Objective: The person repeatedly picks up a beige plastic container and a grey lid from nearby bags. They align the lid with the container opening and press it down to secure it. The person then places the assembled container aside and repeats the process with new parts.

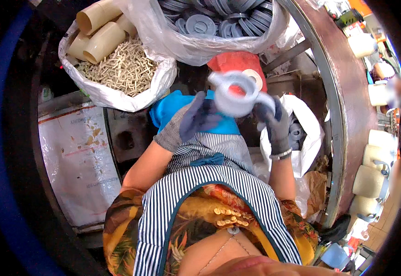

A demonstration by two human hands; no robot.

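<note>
My right hand [274, 120], in a dark grey work glove, grips the curved handle of a pale grey plastic jug collar [237, 106]. The collar is an open ring with a spout on its far left side, slightly blurred by motion. My left hand [201, 116], gloved the same way, is beside the ring's left edge. Its fingers are stretched out and smeared, and it holds nothing that I can see. Below the collar, blue cloth [163, 110] lies over my lap. Beyond it sits a red bag or cloth [230, 59] with a round cream disc [254, 79] at its right.
A white sack [117, 102] at the far left holds cream pins and cylinders. Behind, a clear bag [196, 54] is full of grey lids [201, 25]. Small grey parts [295, 132] fill a white bag [310, 138] at right. Cream jugs [370, 181] line the bench [354, 106].
</note>
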